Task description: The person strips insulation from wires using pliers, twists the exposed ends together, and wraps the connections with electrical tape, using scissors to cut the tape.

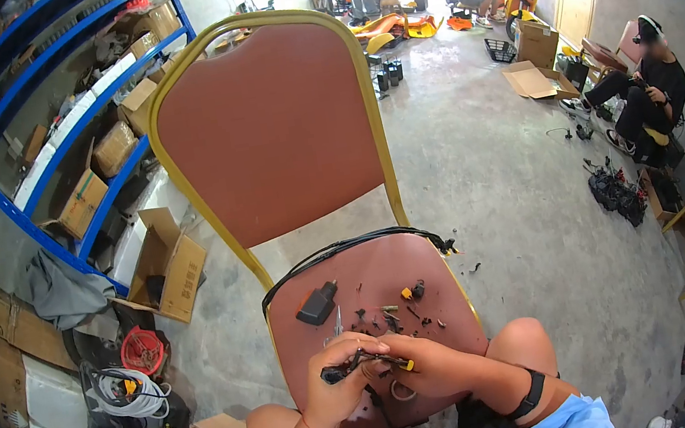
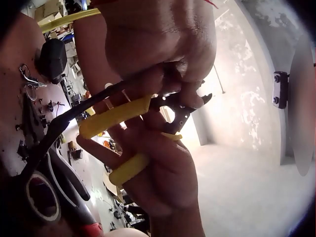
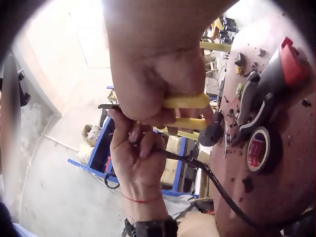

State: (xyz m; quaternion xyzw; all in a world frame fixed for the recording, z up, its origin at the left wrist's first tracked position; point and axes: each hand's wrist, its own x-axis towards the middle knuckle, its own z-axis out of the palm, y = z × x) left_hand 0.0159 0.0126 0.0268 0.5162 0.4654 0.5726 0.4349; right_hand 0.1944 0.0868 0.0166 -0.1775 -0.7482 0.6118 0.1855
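Observation:
Yellow-handled pliers [image 2: 116, 118] with dark perforated jaws are gripped in the right hand [image 1: 429, 364], whose fingers curl round the handles [image 3: 186, 102]. The left hand [image 1: 340, 381] pinches a black cable [image 3: 190, 160] close to the plier jaws; the cable hangs from the fingers down toward the seat. Both hands meet above the front of a reddish-brown chair seat [image 1: 384, 261]. Fingers hide the cable's end, and whether the jaws touch it I cannot tell. Below the hands lie a roll of black tape [image 3: 265, 149] and another pair of pliers [image 3: 254, 113] with grey and black handles.
On the seat lie a black tool-like block [image 1: 318, 304], scissors [image 3: 227, 140], a yellow connector [image 1: 413, 292] and small scraps. A black cable bundle [image 1: 339, 249] runs along the seat's back. Blue shelves [image 1: 77, 133] and open boxes [image 1: 171, 269] stand left; people sit farther off.

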